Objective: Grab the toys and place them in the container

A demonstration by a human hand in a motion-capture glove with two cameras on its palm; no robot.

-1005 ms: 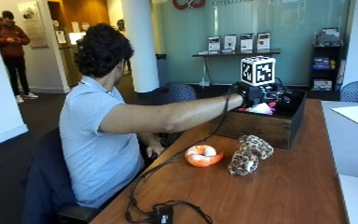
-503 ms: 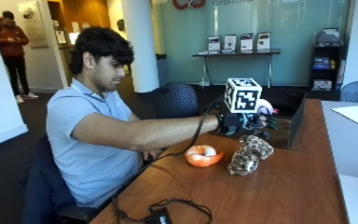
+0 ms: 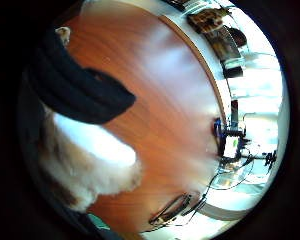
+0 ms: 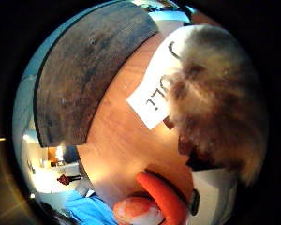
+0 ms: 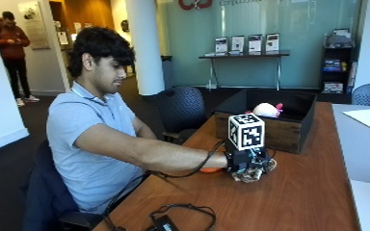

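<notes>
Now, step: the person is going for the next toy, the fluffy spotted toy (image 5: 254, 172), I think.
Hand: the right hand (image 5: 248, 161) sits right on top of the fluffy spotted toy on the table (image 5: 300, 197).
Fingers: one black finger (image 3: 80, 92) bends over the fur, but I cannot tell if the hand has closed on it yet.
Fluffy toy: it lies on the wood, near the front wall of the container (image 5: 281, 132), very close to the palm.
Orange toy: the orange toy (image 5: 210, 169) lies just beside the fluffy one, peeking out behind the wrist.
Container: a dark open box at the far end of the table, with a pink and white toy (image 5: 266, 109) inside.
Next move: I think the hand needs a good hold on the fluffy toy, then lift it over the wall and drop it in.
Left to do: the orange toy, after that.
</notes>
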